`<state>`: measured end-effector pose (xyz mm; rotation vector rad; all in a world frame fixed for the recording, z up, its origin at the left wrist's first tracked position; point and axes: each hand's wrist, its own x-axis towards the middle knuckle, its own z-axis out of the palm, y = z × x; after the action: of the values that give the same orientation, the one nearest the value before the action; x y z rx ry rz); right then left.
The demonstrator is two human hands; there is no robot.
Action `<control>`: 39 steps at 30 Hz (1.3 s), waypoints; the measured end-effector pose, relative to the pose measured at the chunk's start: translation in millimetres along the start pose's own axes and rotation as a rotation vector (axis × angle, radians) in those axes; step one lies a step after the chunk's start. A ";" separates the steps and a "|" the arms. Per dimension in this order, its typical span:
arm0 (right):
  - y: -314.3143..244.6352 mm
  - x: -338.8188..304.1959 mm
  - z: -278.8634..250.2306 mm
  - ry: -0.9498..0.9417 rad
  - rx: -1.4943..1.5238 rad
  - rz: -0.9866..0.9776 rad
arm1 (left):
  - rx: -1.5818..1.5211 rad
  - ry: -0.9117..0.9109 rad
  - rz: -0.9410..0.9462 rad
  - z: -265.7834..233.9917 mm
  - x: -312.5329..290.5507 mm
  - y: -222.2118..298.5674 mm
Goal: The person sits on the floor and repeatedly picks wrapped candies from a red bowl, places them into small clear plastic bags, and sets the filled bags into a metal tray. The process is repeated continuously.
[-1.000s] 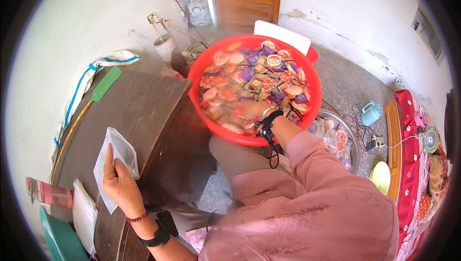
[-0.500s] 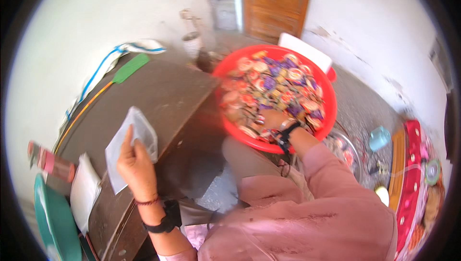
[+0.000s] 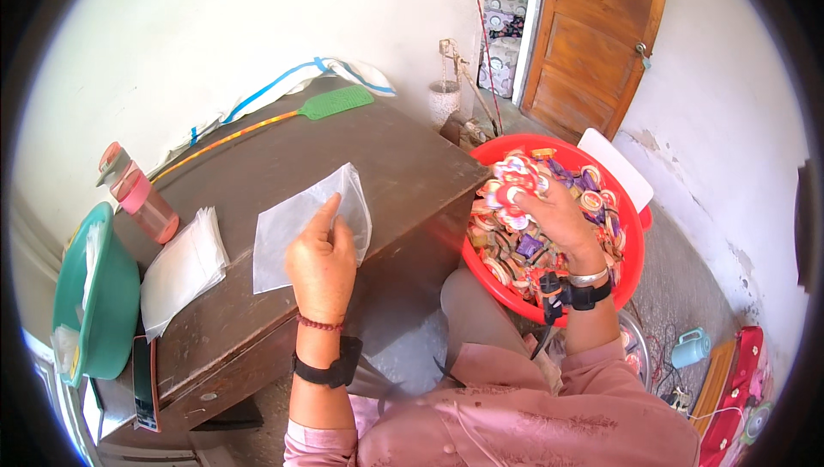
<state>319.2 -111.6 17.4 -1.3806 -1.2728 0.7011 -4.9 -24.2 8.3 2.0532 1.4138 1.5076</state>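
Note:
My left hand [image 3: 322,269] holds a clear plastic bag [image 3: 279,248] between thumb and fingers, above the near edge of the dark table. The bag looks flat, with nothing in it. My right hand [image 3: 562,222] is closed round a handful of small round packets [image 3: 518,184] in red and white wrappers, lifted over the left side of a large red basin [image 3: 637,244]. Inside the basin lie many similar wrapped packets, some of them purple [image 3: 530,245]. What the packets contain cannot be made out.
On the dark table [image 3: 403,145] lie a green fly swatter [image 3: 336,103], a stack of plastic bags [image 3: 184,269] and a pink bottle [image 3: 146,201]. A green basin [image 3: 107,304] stands at the left. Right of me are a metal bowl [image 3: 635,338] and a blue mug [image 3: 692,348].
My right hand has come up out of the packets in the red basin, now gripping a handful. The left hand still holds the bag. The whole view has shifted.

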 end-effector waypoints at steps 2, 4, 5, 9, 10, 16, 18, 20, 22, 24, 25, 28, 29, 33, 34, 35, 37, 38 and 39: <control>-28.5 6.3 28.5 -0.123 0.146 -0.036 | 0.009 -0.007 0.009 -0.8 0.4 -1.1; -44.1 13.8 56.5 -0.213 0.210 -0.031 | 0.005 -0.027 -0.006 -1.9 0.3 -0.2; -44.7 19.4 74.4 -0.285 0.395 -0.070 | 0.008 -0.032 -0.007 -2.8 -0.2 -0.8; -34.6 39.2 127.7 -0.240 0.375 -0.130 | 0.003 -0.045 -0.001 -1.3 1.5 0.5; -34.7 42.8 138.2 -0.266 0.399 -0.102 | -0.001 -0.045 -0.003 -0.2 1.5 -0.5; -23.5 52.5 157.6 -0.276 0.138 -0.084 | -0.037 -0.063 -0.011 -1.4 1.0 3.4; -22.3 54.9 161.8 -0.212 0.007 -0.180 | -0.004 -0.049 0.049 -1.6 -0.3 3.9; -26.4 55.0 166.3 -0.127 -0.087 -0.189 | 0.014 -0.057 0.058 -2.5 -1.0 6.2; -27.9 55.9 170.0 -0.062 -0.147 -0.179 | 0.018 -0.087 0.016 -5.4 -0.8 11.5; -27.5 56.7 174.7 -0.019 -0.170 -0.156 | 0.011 -0.074 0.036 -3.5 -1.2 10.1; -25.2 56.1 178.6 -0.018 -0.129 -0.168 | 0.007 -0.067 0.046 -2.8 -1.3 9.9; -24.8 51.9 182.9 -0.114 0.055 -0.078 | 0.015 -0.050 0.031 -1.4 -1.0 11.8; -35.0 47.2 179.3 -0.222 0.160 0.034 | 0.020 -0.041 0.026 -2.4 -1.3 10.2; -52.1 35.9 166.0 -0.276 0.045 0.049 | 0.037 -0.011 0.006 -2.7 -1.4 11.0; -48.3 36.0 168.8 -0.214 0.046 0.004 | 0.045 -0.003 -0.001 -3.0 -1.4 11.8; -43.2 36.1 172.3 -0.148 0.046 -0.041 | 0.047 0.000 0.008 -2.3 -1.2 12.3; -41.1 34.0 177.5 -0.085 0.091 -0.040 | 0.049 0.008 0.027 -0.9 -1.1 12.4; -46.9 31.4 180.7 -0.091 0.138 0.004 | 0.036 0.020 0.036 -0.4 -1.5 10.7; -50.4 29.7 184.1 -0.096 0.184 0.048 | 0.023 0.032 0.046 0.7 -2.0 8.3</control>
<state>142.3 -34.3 26.4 -1.2426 -1.2202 0.9045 0.3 -29.7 12.2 2.0980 1.4110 1.5565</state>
